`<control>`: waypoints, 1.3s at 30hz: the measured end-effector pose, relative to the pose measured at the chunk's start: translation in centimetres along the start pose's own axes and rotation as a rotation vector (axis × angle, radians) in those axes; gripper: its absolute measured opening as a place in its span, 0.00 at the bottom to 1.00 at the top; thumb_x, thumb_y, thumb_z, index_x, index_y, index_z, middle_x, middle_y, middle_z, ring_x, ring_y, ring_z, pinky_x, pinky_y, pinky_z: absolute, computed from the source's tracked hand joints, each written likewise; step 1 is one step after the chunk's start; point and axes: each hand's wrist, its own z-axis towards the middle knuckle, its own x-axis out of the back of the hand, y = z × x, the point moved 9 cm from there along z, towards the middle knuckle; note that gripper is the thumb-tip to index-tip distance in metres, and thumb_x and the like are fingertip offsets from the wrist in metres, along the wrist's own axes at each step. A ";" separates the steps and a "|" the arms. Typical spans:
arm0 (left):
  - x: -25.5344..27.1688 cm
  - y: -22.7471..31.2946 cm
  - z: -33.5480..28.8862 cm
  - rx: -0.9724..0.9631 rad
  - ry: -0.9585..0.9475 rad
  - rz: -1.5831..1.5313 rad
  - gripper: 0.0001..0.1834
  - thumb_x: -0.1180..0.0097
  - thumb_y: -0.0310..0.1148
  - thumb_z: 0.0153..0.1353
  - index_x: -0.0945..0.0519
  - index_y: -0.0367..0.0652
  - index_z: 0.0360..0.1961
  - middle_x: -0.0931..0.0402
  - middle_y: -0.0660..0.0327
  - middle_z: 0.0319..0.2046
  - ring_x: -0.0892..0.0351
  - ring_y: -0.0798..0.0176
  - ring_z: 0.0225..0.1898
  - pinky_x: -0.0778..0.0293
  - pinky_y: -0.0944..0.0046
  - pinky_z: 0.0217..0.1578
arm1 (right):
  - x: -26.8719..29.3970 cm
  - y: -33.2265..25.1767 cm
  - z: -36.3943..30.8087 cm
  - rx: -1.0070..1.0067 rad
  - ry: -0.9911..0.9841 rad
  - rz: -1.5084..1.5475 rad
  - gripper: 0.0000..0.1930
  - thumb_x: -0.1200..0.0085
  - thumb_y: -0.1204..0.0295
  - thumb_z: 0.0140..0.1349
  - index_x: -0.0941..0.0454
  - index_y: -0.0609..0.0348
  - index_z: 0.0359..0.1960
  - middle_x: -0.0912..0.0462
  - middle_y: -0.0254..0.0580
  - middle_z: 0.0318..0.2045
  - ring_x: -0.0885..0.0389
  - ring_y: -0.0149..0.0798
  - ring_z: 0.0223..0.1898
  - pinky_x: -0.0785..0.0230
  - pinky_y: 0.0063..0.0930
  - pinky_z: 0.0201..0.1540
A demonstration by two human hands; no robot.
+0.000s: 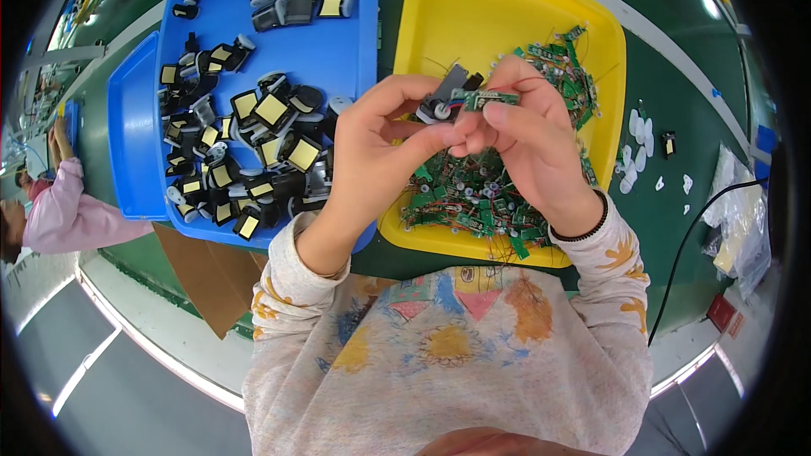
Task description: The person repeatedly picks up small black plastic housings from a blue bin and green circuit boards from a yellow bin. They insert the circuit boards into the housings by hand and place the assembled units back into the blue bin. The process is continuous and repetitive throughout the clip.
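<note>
Above the yellow tray [473, 8], my left hand [368, 148] is closed around a black plastic housing [446, 91] with a round pale part on it. My right hand [545, 139] pinches a small green circuit board [490, 99] right beside the housing. Thin red and blue wires run between the two parts. The fingertips of both hands nearly meet and hide some of the join. Below them in the tray lies a heap of green circuit boards [473, 211] with wires and small round parts.
On the left, a blue tray [338, 55] holds many black housings with pale yellow pads [272, 110]. White plastic pieces [639, 139] and a clear plastic bag [733, 211] lie on the green table at right. A black cable [676, 262] curves nearby. Another person [72, 207] sits far left.
</note>
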 end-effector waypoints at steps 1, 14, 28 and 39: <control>-0.1 0.1 -0.1 0.015 -0.018 -0.021 0.15 0.44 0.19 0.50 0.27 0.31 0.41 0.28 0.57 0.41 0.25 0.66 0.41 0.26 0.71 0.38 | 0.3 0.1 0.2 0.017 0.013 0.004 0.06 0.51 0.79 0.55 0.35 0.63 0.34 0.21 0.47 0.29 0.19 0.36 0.30 0.25 0.26 0.36; 1.0 -0.2 -0.6 0.006 0.073 -0.060 0.13 0.44 0.20 0.51 0.28 0.34 0.39 0.29 0.59 0.39 0.28 0.68 0.41 0.31 0.68 0.43 | -1.9 -4.1 -2.4 0.778 0.021 -0.963 0.07 0.42 0.82 0.45 0.27 0.64 0.26 0.21 0.43 0.25 0.21 0.38 0.25 0.31 0.23 0.27; 0.6 0.5 -0.6 -0.040 0.052 0.004 0.11 0.46 0.20 0.53 0.28 0.35 0.39 0.29 0.57 0.41 0.29 0.67 0.43 0.33 0.67 0.46 | -2.4 -3.6 -2.3 0.696 0.025 -1.094 0.06 0.42 0.79 0.43 0.27 0.62 0.22 0.23 0.41 0.20 0.23 0.38 0.21 0.32 0.24 0.23; -0.1 0.6 -0.9 -0.026 -0.004 -0.021 0.09 0.56 0.24 0.58 0.32 0.33 0.40 0.32 0.55 0.42 0.31 0.65 0.44 0.36 0.66 0.48 | -2.8 -2.6 -1.8 0.606 -0.054 -1.173 0.07 0.41 0.76 0.45 0.26 0.60 0.26 0.24 0.41 0.22 0.26 0.41 0.22 0.34 0.28 0.25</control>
